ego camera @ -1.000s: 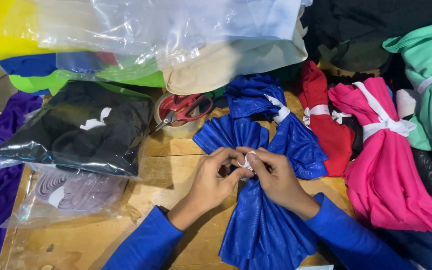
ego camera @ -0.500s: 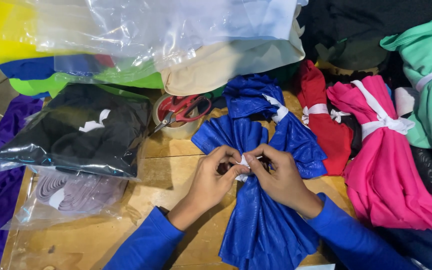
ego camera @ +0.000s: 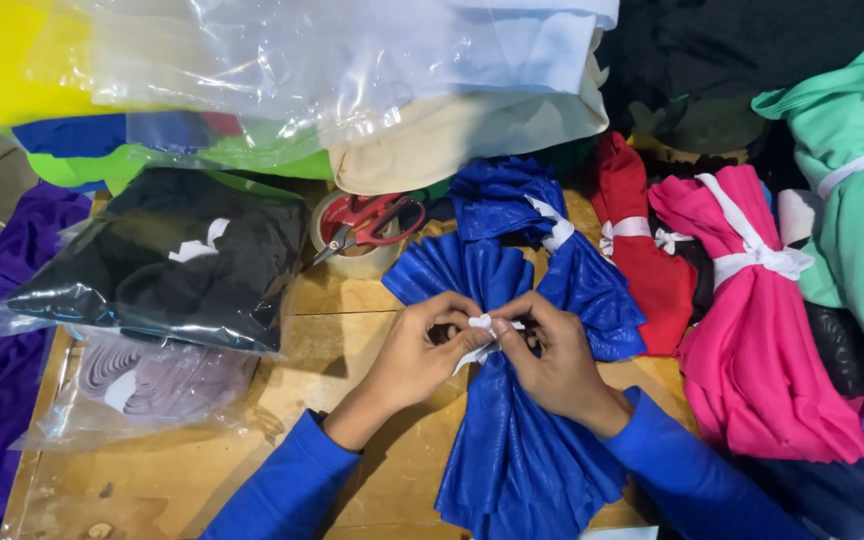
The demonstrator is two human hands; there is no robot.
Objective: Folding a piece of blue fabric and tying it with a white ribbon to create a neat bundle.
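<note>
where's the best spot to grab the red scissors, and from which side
Grab the red scissors by their handle loops, coming from above right. They lie flat on the tape roll, loops up and clear, blades pointing down-left.

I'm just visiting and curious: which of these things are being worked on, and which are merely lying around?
In hand: blue cloth bundle, white tie strip, left hand, right hand.

Lying about: red scissors, tape roll, pink bundle, red bundle, bagged black cloth.

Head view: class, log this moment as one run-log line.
left hand: pinching white tie strip | right hand: same strip | strip: around gathered blue shiny fabric bundle | surface: wooden table
</note>
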